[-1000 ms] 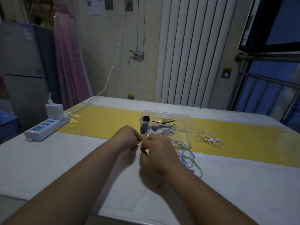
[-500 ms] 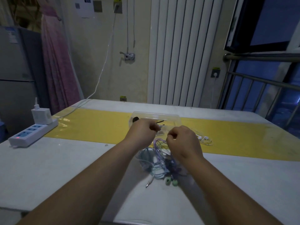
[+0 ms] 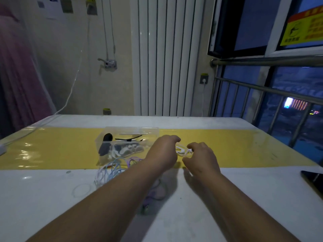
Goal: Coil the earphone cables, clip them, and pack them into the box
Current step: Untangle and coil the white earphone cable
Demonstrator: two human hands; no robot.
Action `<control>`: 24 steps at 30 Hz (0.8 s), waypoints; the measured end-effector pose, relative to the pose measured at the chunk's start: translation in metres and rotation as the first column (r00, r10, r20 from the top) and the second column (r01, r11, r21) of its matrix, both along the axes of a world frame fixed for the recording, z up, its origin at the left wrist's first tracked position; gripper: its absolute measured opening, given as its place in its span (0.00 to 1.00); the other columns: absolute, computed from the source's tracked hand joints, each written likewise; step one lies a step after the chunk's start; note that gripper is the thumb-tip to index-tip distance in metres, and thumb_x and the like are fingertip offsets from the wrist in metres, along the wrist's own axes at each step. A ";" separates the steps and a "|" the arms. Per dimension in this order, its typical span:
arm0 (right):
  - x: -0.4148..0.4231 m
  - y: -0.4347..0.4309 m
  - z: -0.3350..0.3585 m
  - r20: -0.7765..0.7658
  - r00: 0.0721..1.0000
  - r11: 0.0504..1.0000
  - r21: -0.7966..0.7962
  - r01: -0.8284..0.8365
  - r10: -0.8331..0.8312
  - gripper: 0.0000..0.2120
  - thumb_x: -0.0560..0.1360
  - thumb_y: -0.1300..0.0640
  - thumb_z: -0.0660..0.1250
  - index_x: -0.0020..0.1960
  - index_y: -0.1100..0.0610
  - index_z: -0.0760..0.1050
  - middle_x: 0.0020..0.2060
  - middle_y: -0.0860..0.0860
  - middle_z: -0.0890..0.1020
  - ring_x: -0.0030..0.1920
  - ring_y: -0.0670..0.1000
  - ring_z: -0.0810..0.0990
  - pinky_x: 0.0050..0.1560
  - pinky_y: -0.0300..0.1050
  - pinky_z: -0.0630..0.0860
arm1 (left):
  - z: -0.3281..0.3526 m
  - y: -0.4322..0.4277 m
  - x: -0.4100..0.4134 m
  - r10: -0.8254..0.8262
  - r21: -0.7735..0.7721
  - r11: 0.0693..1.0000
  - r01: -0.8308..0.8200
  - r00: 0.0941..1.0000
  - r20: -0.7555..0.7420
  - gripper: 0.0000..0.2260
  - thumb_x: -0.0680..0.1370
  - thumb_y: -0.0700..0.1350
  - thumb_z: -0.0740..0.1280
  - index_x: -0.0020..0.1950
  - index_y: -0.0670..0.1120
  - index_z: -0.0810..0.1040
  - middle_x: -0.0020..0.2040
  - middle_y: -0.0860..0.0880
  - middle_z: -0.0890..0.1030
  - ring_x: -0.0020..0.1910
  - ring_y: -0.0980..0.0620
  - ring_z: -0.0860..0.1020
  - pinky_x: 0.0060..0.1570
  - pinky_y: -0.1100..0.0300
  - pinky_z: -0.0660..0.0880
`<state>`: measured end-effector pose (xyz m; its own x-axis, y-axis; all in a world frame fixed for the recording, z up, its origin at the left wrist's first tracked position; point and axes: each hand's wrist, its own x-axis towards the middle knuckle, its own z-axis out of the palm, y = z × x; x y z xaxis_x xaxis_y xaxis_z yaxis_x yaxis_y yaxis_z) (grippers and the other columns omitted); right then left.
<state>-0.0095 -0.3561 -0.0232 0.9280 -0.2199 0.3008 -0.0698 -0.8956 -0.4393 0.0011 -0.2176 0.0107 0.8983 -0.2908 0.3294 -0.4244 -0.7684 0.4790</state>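
Note:
A tangle of white earphones [image 3: 182, 151] lies on the yellow strip just right of the clear plastic box [image 3: 111, 135]. My left hand [image 3: 163, 154] hovers at the tangle's left side with its fingers loosely curled. On the tangle's right, my right hand [image 3: 201, 158] has curved fingertips at the earbuds and the thumb held apart. Neither hand plainly grips the cable. The box holds black and white items, among them a black clip. Blue and purple earphone cables [image 3: 113, 167] lie loose in front of the box, partly hidden under my left forearm.
A dark phone [image 3: 312, 179] lies at the table's right edge. A small pale cable loop [image 3: 82, 189] sits on the white tabletop left of my left forearm. The end of a power strip [image 3: 2, 149] shows at the far left. A radiator and a window railing stand behind the table.
Both hands let go of the blue and purple cables and moved right and forward to the white earphones. The coloured cables now lie on the table. The view has swung to the right.

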 end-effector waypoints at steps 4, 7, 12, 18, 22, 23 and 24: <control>0.021 -0.014 -0.011 -0.089 0.995 0.995 0.093 -0.033 0.041 0.32 0.73 0.45 0.65 0.75 0.48 0.62 0.67 0.53 0.72 0.65 0.60 0.71 0.62 0.52 0.71 | -0.005 -0.028 0.025 -0.002 0.157 0.988 0.017 0.996 -0.094 0.27 0.76 0.37 0.63 0.75 0.50 0.65 0.70 0.45 0.71 0.67 0.45 0.71 0.62 0.55 0.70; 0.034 -0.017 -0.018 -0.116 0.989 0.995 0.029 -0.093 0.096 0.31 0.75 0.45 0.59 0.76 0.42 0.55 0.69 0.48 0.72 0.65 0.60 0.69 0.62 0.53 0.68 | -0.014 -0.039 0.042 0.046 0.230 0.973 -0.013 0.989 -0.137 0.29 0.77 0.41 0.64 0.77 0.51 0.60 0.67 0.42 0.72 0.63 0.42 0.74 0.57 0.53 0.73; 0.044 -0.024 -0.019 -0.142 0.981 0.969 -0.188 -0.161 0.135 0.23 0.79 0.46 0.54 0.74 0.41 0.60 0.60 0.52 0.75 0.59 0.60 0.73 0.55 0.52 0.70 | -0.027 -0.049 0.058 0.128 0.343 0.937 -0.057 0.974 -0.187 0.27 0.79 0.45 0.62 0.77 0.48 0.57 0.65 0.40 0.70 0.60 0.41 0.75 0.52 0.54 0.72; 0.043 -0.025 -0.021 -0.135 0.981 0.948 -0.267 -0.171 0.139 0.09 0.79 0.56 0.56 0.53 0.55 0.74 0.50 0.54 0.78 0.50 0.59 0.78 0.40 0.45 0.66 | -0.032 -0.045 0.060 0.104 0.410 0.912 -0.017 0.976 -0.191 0.19 0.77 0.42 0.58 0.68 0.44 0.67 0.61 0.41 0.72 0.63 0.43 0.71 0.52 0.54 0.71; 0.034 -0.030 -0.022 -0.078 0.987 0.959 -0.239 -0.154 0.139 0.09 0.80 0.56 0.55 0.52 0.55 0.73 0.48 0.54 0.78 0.47 0.58 0.77 0.38 0.47 0.66 | -0.033 -0.042 0.053 0.124 0.457 0.888 -0.041 0.980 -0.154 0.12 0.77 0.43 0.59 0.60 0.46 0.72 0.56 0.43 0.71 0.56 0.41 0.76 0.47 0.53 0.72; 0.031 -0.031 -0.023 -0.066 0.989 0.965 -0.219 -0.146 0.135 0.11 0.80 0.55 0.54 0.53 0.55 0.74 0.49 0.54 0.78 0.47 0.58 0.77 0.39 0.47 0.68 | -0.033 -0.041 0.050 0.123 0.466 0.884 -0.048 0.984 -0.131 0.12 0.78 0.43 0.59 0.60 0.45 0.73 0.57 0.42 0.71 0.54 0.40 0.77 0.48 0.53 0.72; 0.029 -0.032 -0.022 -0.056 0.990 0.971 -0.194 -0.138 0.129 0.12 0.81 0.54 0.53 0.54 0.55 0.74 0.49 0.54 0.78 0.48 0.58 0.77 0.40 0.47 0.69 | -0.033 -0.040 0.046 0.117 0.466 0.883 -0.056 0.988 -0.102 0.11 0.78 0.43 0.60 0.60 0.44 0.73 0.57 0.42 0.72 0.54 0.40 0.78 0.48 0.53 0.73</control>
